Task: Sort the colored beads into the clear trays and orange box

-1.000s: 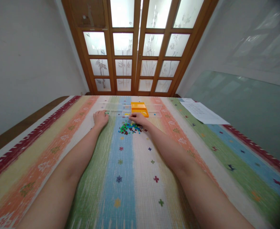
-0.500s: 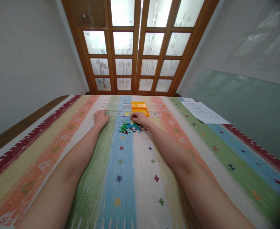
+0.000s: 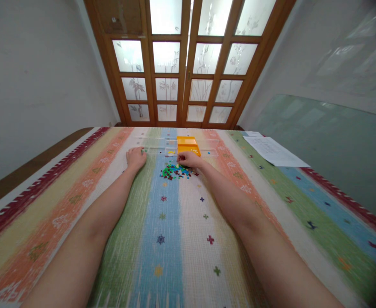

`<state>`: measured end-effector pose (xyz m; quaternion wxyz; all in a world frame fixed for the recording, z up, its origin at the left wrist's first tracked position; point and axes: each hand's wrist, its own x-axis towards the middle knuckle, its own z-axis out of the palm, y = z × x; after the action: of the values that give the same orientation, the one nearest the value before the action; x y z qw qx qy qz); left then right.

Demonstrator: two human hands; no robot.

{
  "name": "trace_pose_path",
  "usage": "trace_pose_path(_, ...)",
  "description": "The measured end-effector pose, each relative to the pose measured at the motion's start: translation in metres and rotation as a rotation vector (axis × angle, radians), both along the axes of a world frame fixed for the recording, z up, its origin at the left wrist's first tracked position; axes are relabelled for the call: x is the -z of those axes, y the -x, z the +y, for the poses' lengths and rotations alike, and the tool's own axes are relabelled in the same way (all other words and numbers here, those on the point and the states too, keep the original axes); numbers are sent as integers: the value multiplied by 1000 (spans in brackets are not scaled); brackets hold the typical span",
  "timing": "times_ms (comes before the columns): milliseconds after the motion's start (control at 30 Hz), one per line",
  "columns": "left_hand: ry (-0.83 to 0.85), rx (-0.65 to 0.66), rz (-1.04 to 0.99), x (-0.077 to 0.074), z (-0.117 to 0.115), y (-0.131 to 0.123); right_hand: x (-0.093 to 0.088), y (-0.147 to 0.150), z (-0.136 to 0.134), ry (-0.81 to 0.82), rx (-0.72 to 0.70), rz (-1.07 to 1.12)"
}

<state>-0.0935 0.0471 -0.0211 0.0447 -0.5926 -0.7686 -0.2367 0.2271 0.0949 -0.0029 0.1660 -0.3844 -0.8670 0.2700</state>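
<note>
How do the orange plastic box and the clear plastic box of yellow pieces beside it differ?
The orange plastic box is opaque, while the clear plastic box is see-through. The orange box holds small pale pieces; the clear box holds yellow pieces. The right hand partly hides the orange box; the clear box lies left of that hand. Both sit beyond the pile of small multicoloured pieces.

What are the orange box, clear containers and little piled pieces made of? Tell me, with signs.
Orange box: likely smooth, opaque plastic; its colour is even and its edges straight. Clear containers: probably transparent, smooth plastic, since the tablecloth shows through; glass isn't ruled out. Little pieces: perhaps plastic, given their solid, mostly bright colours; too small to judge their finish.
</note>
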Motion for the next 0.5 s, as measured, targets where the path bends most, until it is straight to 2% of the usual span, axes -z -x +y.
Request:
trace_pose_path(200, 3, -1, 0, -4, -2, -2, -3, -4, 2, 25, 19, 3)
trace_pose_path(500, -5, -14, -5, -3, -1, -2, -1, -9, 7, 143, -95, 42)
